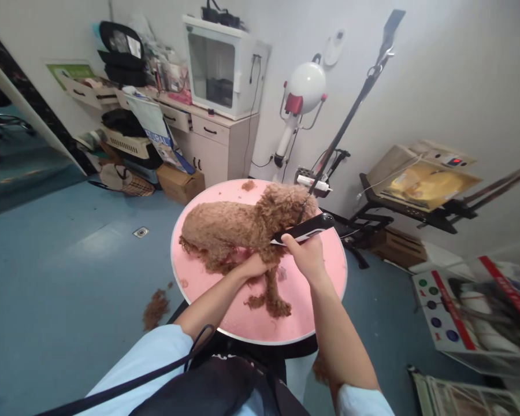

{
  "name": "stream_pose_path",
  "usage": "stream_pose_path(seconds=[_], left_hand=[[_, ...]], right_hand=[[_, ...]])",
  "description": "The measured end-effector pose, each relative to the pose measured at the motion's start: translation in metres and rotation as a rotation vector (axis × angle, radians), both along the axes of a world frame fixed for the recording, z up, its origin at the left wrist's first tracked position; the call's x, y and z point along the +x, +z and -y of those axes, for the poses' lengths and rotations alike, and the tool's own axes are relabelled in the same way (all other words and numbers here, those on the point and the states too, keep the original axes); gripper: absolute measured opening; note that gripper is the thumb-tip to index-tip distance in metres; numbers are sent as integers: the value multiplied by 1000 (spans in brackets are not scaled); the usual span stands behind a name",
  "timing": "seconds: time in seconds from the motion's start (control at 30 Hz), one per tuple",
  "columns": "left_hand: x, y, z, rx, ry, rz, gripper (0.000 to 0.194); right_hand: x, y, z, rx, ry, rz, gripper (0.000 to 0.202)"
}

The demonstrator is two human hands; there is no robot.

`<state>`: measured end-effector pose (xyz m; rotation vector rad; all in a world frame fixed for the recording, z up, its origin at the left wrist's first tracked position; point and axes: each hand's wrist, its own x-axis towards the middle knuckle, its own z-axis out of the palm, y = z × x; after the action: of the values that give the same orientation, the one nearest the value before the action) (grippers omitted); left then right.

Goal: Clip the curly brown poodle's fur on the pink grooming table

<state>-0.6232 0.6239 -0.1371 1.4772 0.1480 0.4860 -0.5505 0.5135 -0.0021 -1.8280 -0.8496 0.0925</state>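
A curly brown dog is on a round pink grooming table, its head toward the right. My right hand is closed around black hair clippers, whose tip meets the fur at the dog's shoulder and chest. Lower down, my left hand grips the upper part of the dog's front leg; fur hides some of its fingers. The leg stretches toward me over the tabletop. A dark strap runs down from the upper right to the dog's neck.
Cut fur lies on the blue floor left of the table, and a small tuft on its far edge. Behind stand a white cabinet and a white dryer. At right are a lit box and a crate.
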Motion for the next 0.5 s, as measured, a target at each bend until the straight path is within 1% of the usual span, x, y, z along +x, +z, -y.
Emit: stream_pose_path(seconds=[0.07, 0.1, 0.17, 0.23, 0.27, 0.33, 0.4, 0.47, 0.5], left_hand=[[-10, 3, -4, 102, -50, 17, 38], [-14, 4, -4, 148, -57, 21, 40], [-20, 5, -6, 227, -61, 12, 42], [-22, 6, -7, 264, -67, 8, 46], [-23, 7, -8, 262, -73, 19, 49], [-25, 8, -11, 244, -101, 70, 58], [-29, 9, -15, 258, -123, 105, 65], [-33, 8, -18, 312, -137, 89, 62], [-34, 7, -19, 335, -148, 66, 57]], right_hand=[[0, 7, 1, -50, 36, 32, 27], [0, 11, 1, -37, 46, 50, 26], [-1, 18, -1, 58, 12, 91, 24], [-5, 21, -7, 127, -62, 141, 24], [-8, 21, -11, 120, -94, 169, 26], [-14, 21, -16, 10, -107, 209, 33], [-17, 22, -16, -124, -54, 210, 36], [-16, 26, -13, -223, 83, 178, 32], [-15, 29, -10, -237, 157, 163, 28]])
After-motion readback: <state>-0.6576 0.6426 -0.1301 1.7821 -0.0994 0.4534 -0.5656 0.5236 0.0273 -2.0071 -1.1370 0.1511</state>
